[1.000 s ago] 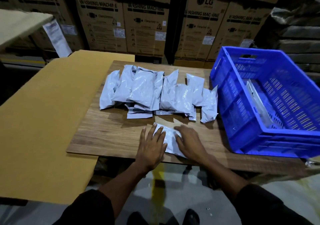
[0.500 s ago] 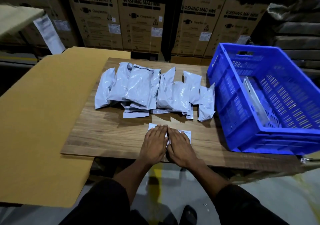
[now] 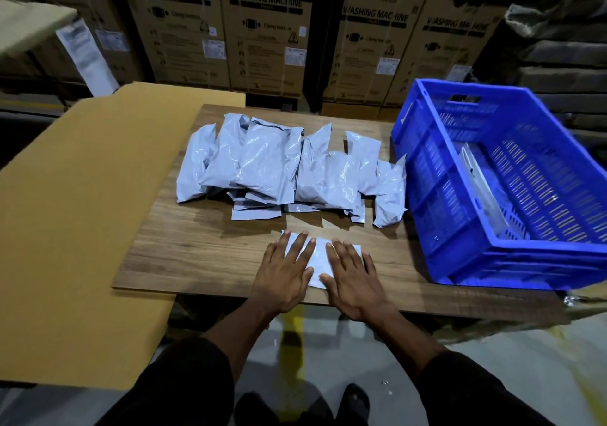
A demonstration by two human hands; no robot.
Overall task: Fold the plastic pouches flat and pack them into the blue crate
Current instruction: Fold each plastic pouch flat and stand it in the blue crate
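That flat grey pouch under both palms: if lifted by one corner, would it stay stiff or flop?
The pouch would probably flop: it is thin glossy film, like the creased, sagging ones in the pile. It looks light, since it lies nearly flat under the left hand and right hand. The shiny film may slip on the wooden board.

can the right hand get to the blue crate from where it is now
Probably yes. The right hand lies flat on the pouch near the board's front edge, and the blue crate stands just to its right with only bare wood between them.
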